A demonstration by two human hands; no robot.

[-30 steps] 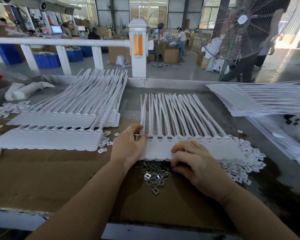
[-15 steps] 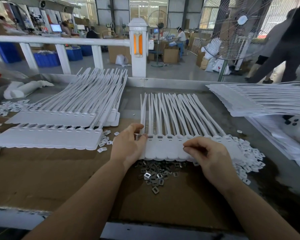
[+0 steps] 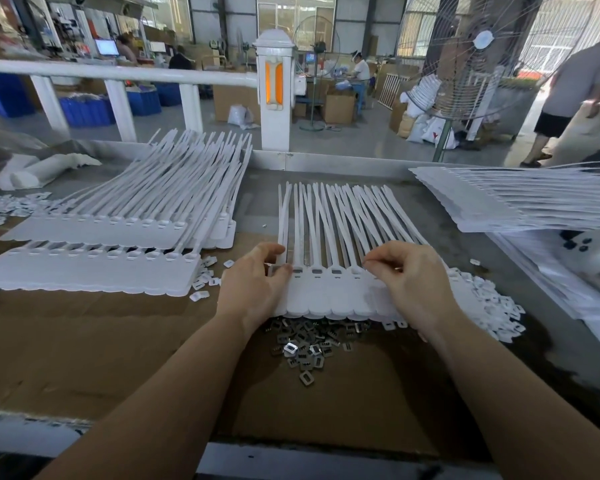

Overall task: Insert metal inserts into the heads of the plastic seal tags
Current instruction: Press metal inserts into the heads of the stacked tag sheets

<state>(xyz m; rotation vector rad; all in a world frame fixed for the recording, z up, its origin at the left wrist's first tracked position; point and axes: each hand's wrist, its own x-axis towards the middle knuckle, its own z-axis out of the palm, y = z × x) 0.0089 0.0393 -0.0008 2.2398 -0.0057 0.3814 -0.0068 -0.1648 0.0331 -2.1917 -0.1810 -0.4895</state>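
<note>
The strip of white plastic seal tags (image 3: 329,296) lies flat on the brown cardboard (image 3: 94,341), tails fanned away from the worker, and everything else sits around it. Just this side of the strip is the loose heap of metal inserts (image 3: 305,344) — small, stamped, shiny squares with slotted middles. Off the strip's right end spreads a drift of white plastic caps (image 3: 489,306).

The left hand (image 3: 253,285) rests at the strip's left end, thumb and forefinger curled at the first head, steadying it. The right hand (image 3: 413,282) hovers over heads further right, fingertips pinched together; whether an insert sits in that pinch is too small to tell.

To do this well, I'd say keep the strip pinned so it cannot slide, square each insert to its rectangular pocket, and press straight down — thin metal tilts easily in smooth, slightly flexible plastic.
</note>
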